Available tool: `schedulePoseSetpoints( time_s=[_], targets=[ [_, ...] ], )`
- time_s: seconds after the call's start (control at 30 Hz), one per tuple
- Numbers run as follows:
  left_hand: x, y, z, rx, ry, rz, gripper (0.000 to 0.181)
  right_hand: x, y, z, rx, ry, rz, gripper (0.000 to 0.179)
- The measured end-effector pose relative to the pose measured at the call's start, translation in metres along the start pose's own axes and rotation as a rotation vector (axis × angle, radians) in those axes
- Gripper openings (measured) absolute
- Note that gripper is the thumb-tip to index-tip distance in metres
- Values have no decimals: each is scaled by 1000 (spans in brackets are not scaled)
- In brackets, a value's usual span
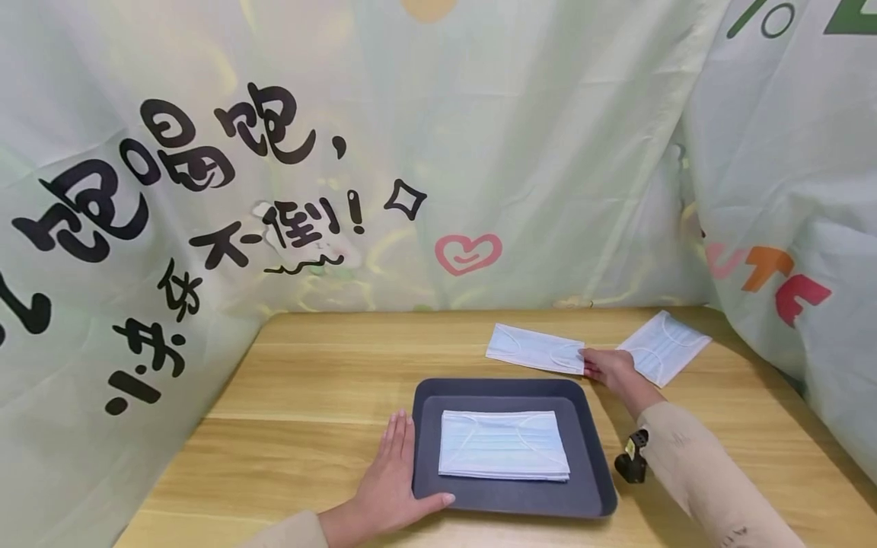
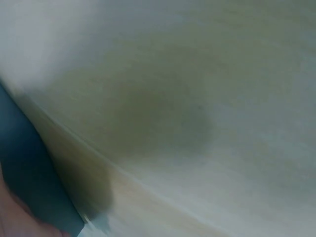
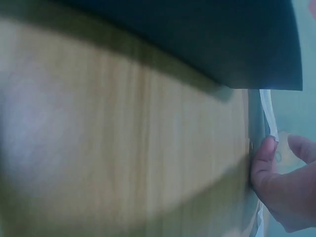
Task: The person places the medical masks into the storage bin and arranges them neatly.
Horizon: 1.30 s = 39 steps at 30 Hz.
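Note:
A dark grey tray [image 1: 594, 479] stands near the front of the table, with a stack of pale blue face masks [image 1: 503, 445] lying in it. My left hand [image 1: 387, 487] rests against the tray's left side, fingers straight along the wall and thumb over the near left corner. Behind the tray, my right hand [image 1: 610, 369] holds the right end of a single face mask [image 1: 530, 348] at its fingertips. In the right wrist view that mask [image 3: 268, 113] appears edge-on by the fingertips. Another face mask [image 1: 664, 348] lies at the back right, just beyond the right hand.
The wooden table [image 1: 308, 396] ends at a printed cloth [image 1: 548, 152] hanging behind and on both sides. A small black device [image 1: 633, 457] sits at the right wrist. The left wrist view is blurred, showing mostly tabletop and part of the tray [image 2: 29, 163].

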<state>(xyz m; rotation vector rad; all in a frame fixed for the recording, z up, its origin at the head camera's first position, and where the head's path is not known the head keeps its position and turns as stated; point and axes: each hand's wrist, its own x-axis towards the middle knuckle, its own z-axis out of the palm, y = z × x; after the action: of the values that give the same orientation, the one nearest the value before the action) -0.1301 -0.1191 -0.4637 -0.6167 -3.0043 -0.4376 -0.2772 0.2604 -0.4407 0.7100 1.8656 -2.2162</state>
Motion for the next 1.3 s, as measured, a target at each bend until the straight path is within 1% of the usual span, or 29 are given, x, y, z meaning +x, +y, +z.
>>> schedulePoseSetpoints(
  time_s=[0.13, 0.2, 0.3, 0.4, 0.5, 0.6, 0.73, 0.8, 0.87, 0.93, 1.07, 1.17, 1.3],
  targets=[
    [0, 0, 0, -9, -1, -2, 119, 6, -3, 3, -41, 50, 30, 12],
    [-1, 1, 1, -12, -2, -2, 119, 8, -4, 4, -87, 59, 36, 13],
    [-1, 1, 3, -20, -2, 1, 118, 9, -5, 4, -173, 30, 21, 10],
    [-1, 1, 5, -39, -8, -6, 118, 7, -4, 4, -260, -6, -19, 10],
    [-1, 0, 6, -53, -16, -20, 118, 7, -2, 4, -337, -1, -93, 13],
    [-1, 0, 6, -45, -3, -12, 118, 7, 0, 7, -421, 70, -184, 16],
    [0, -1, 5, -9, 16, 7, 119, 5, 1, 9, -558, 169, -316, 19],
    [1, -2, 4, -4, 12, 4, 120, 3, 1, 9, -614, 217, -372, 21],
    [2, -2, 3, -7, -6, -8, 120, 0, -2, 8, -651, 253, -419, 24],
    [3, -2, 1, -16, -23, -19, 121, -4, -5, 6, -653, 268, -449, 26],
    [4, -2, 0, -9, -19, -11, 120, -13, -12, 1, -614, 265, -477, 31],
    [4, -3, 0, 1, -9, 2, 119, -20, -15, -2, -561, 256, -480, 35],
    [4, -2, 0, -4, -16, 2, 119, -27, -17, -7, -457, 250, -469, 37]
  ],
)
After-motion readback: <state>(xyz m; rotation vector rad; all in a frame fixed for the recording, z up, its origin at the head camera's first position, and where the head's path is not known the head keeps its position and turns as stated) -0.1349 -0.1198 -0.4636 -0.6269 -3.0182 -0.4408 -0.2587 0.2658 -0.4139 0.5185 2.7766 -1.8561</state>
